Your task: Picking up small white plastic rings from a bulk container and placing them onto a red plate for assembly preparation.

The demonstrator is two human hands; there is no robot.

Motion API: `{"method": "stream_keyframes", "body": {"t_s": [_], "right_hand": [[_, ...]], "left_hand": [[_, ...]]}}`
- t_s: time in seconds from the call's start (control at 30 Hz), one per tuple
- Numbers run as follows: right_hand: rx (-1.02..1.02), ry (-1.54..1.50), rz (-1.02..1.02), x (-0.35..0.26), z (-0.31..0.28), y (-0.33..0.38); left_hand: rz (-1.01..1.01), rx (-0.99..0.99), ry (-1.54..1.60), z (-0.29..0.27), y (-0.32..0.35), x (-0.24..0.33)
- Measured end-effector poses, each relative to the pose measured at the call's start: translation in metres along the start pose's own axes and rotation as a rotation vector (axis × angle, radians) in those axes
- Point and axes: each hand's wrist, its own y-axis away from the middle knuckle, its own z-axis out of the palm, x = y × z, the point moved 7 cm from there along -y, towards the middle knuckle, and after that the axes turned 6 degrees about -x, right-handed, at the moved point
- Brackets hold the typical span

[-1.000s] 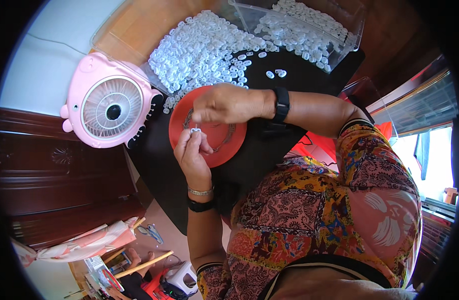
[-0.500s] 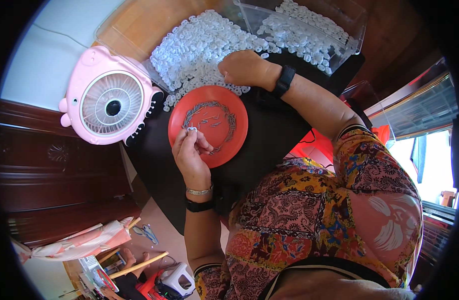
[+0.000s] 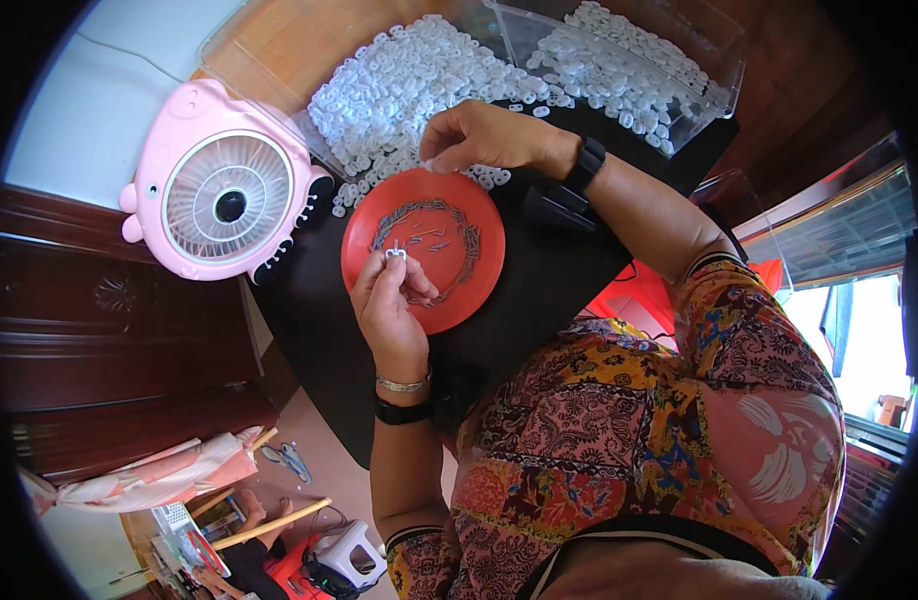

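Over the near left part of a red plate (image 3: 489,262), my left hand (image 3: 391,325) pinches a small white plastic piece (image 3: 395,254) with thin metal prongs standing up from it. Small metal pins (image 3: 471,238) lie on the plate, most of them in a ring and a few loose in the middle. My right hand (image 3: 494,135) is at the plate's far rim, beside a heap of small white oval plastic pieces (image 3: 409,85). Its thumb and fingertips are closed on a small white piece (image 3: 430,166), partly hidden by the fingers.
A pink animal-shaped fan (image 3: 227,200) stands left of the heap. At the far right, a clear plastic bin (image 3: 724,95) holds more white pieces. A black object (image 3: 559,208) lies under my right wrist on the black table (image 3: 324,360). Another person's bare foot (image 3: 251,508) shows at lower left.
My right hand has drawn left and slightly nearer, from the heap to the plate's far rim. My left hand keeps hold of its white piece over the plate. The view has shifted slightly.
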Motion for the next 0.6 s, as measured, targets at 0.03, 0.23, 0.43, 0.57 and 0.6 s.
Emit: {"method": "stream_keyframes", "body": {"t_s": [0.03, 0.23, 0.43, 0.57, 0.6], "right_hand": [[-0.081, -0.259, 0.052, -0.002, 0.009, 0.001], [-0.273, -0.825, 0.109, -0.02, 0.053, 0.009], [-0.301, -0.891, 0.057, -0.03, 0.069, 0.013], [-0.304, -0.795, 0.019, -0.039, 0.069, 0.014], [-0.3, -0.795, -0.006, -0.04, 0.069, 0.014]], "left_hand": [[0.005, -0.018, -0.01, 0.001, 0.0, 0.0], [0.037, -0.068, -0.068, 0.005, 0.0, 0.002], [0.065, -0.058, 0.023, 0.005, -0.003, 0.002], [0.078, -0.068, 0.083, 0.003, -0.003, 0.002], [0.078, -0.069, 0.082, 0.003, -0.003, 0.001]]}}
